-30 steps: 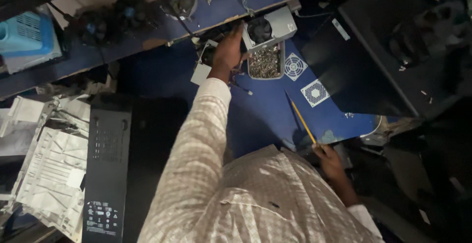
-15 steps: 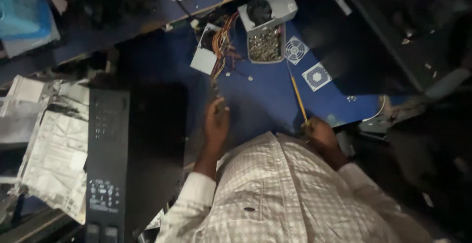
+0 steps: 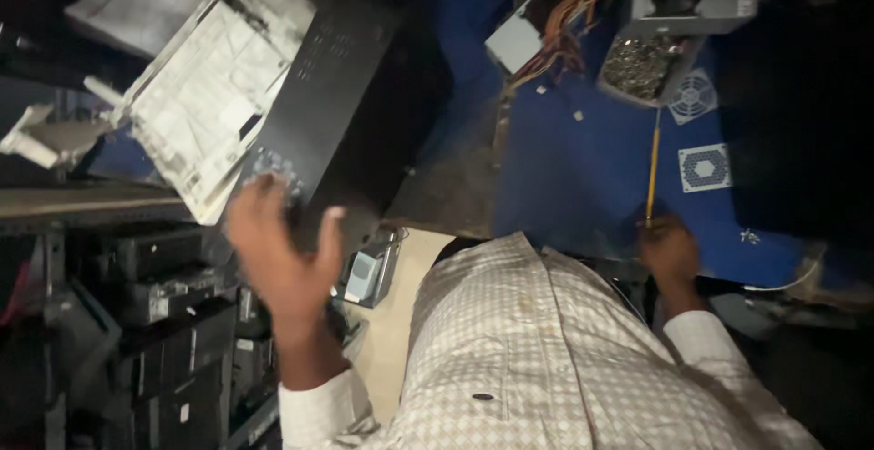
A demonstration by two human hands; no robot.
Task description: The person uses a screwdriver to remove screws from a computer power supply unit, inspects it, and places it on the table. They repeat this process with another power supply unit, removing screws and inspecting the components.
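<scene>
Landmark: the blue bench (image 3: 583, 177).

Right hand (image 3: 669, 250) is resting at the bench's near edge, fingers clenched around the bottom end of a yellow pencil-like stick (image 3: 653, 163). The stick is standing almost straight up the picture from the hand, its far tip ending just below a grey box (image 3: 706, 4) at the bench's far edge. Cannot tell if the stick is a pencil or a thin tool.

Left hand (image 3: 282, 259) is hanging off the bench's left side, fingers spread and released, gripping nothing. It is hovering in front of the near end of a black case (image 3: 332, 104) that is lying tilted beside the bench, with a white open chassis (image 3: 209, 95) just left of the case. Touching or not: cannot tell.

Progress, judged: the grey box is sitting opened, with a tray of small metal bits (image 3: 642, 63) showing under it and a bundle of orange wires (image 3: 555, 36) spilling to a small grey unit (image 3: 517, 40) at the bench's far-left corner. Two white fan grilles (image 3: 701, 131) are lying loose on the bench right of the stick. So the stripping looks partly done; nothing looks put back together, and the black case looks untouched as yet.
</scene>
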